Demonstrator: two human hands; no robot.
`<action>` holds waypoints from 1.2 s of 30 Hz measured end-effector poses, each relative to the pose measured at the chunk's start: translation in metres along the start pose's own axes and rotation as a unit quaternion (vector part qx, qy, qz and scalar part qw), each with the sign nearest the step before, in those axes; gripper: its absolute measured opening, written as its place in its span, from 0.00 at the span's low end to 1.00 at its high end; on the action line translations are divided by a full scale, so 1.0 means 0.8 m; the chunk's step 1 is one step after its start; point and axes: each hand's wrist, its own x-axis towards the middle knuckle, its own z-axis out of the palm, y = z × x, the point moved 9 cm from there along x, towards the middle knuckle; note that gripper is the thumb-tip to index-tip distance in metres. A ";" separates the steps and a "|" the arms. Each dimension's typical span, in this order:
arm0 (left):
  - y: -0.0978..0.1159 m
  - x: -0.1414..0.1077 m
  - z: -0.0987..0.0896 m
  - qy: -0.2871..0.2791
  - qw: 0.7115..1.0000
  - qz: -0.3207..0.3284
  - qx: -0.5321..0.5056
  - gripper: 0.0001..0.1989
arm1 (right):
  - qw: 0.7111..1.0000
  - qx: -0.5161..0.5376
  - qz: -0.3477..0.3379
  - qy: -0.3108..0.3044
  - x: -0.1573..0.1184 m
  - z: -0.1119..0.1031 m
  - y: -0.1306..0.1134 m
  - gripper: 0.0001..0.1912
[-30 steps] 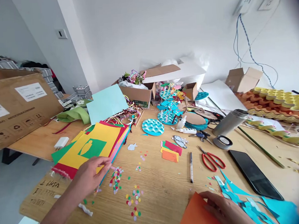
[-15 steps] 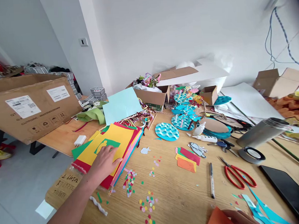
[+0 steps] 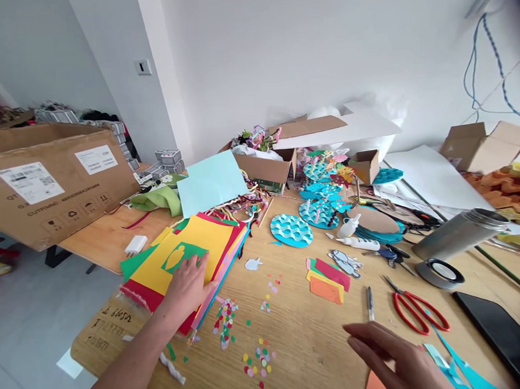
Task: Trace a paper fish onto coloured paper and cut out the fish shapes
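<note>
My left hand (image 3: 190, 287) rests with spread fingers on a stack of coloured sheets (image 3: 202, 227), its fingertips touching a green piece (image 3: 197, 251) with a cut-out shape. At the lower right my right hand (image 3: 393, 350) is raised over the table, fingers apart and holding nothing. Below it lies an orange paper (image 3: 374, 387), partly hidden by the hand. A pen (image 3: 370, 304) stands out just beyond the right fingertips, its lower part covered. Red-handled scissors (image 3: 416, 305) lie to the right of that hand.
Paper dots (image 3: 259, 359) are scattered mid-table. Small coloured cards (image 3: 329, 278), a glue bottle (image 3: 360, 243), a metal cup (image 3: 460, 233) and a black tablet (image 3: 497, 327) lie around. A large carton (image 3: 66, 200) stands at left, blue paper strips (image 3: 464, 364) at lower right.
My right hand has let go of the orange paper and moved up and left towards the pen. My left hand has shifted slightly right on the stack. The view has tilted slightly.
</note>
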 end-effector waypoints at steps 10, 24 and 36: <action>-0.007 0.006 -0.003 -0.009 0.998 -0.006 -0.056 0.30 | 0.949 0.280 0.046 -0.137 0.141 0.097 -0.123 0.16; -0.028 0.015 -0.012 0.019 0.995 0.008 -0.095 0.26 | 0.797 0.535 0.216 -0.180 0.221 0.215 -0.143 0.20; -0.023 0.019 -0.008 -0.016 0.994 0.047 -0.101 0.32 | 0.742 0.608 0.227 -0.169 0.224 0.227 -0.148 0.15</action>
